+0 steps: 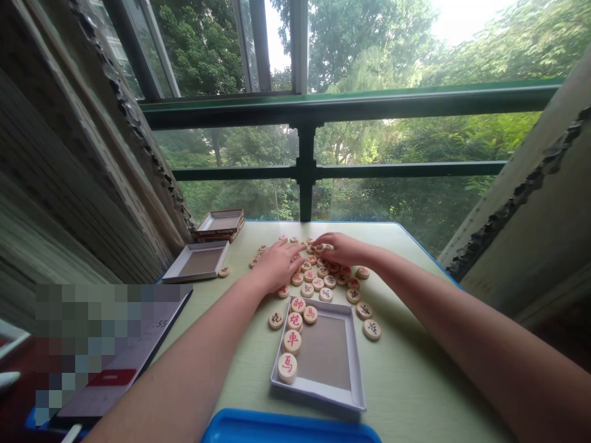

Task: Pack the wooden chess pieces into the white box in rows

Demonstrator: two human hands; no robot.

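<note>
Many round wooden xiangqi pieces (318,283), marked with red or black characters, lie loosely spread on the pale green table. Over the left side of this spread my left hand (278,266) rests palm down, fingers stretched out and a little apart. My right hand (339,248) is at the far side of the spread, its thumb and fingers bent around a piece (319,247) that they partly hide. Closer to me, a shallow white box tray (347,399) holds several red-marked pieces (292,341) along its left side.
A second open tray (172,272) and stacked brown-edged box parts (220,229) stand at the back left. A tablet-like screen (124,363) is at left, a blue plastic object (290,427) at the front edge. Beyond the table are a green window railing (351,106) and curtains (60,123).
</note>
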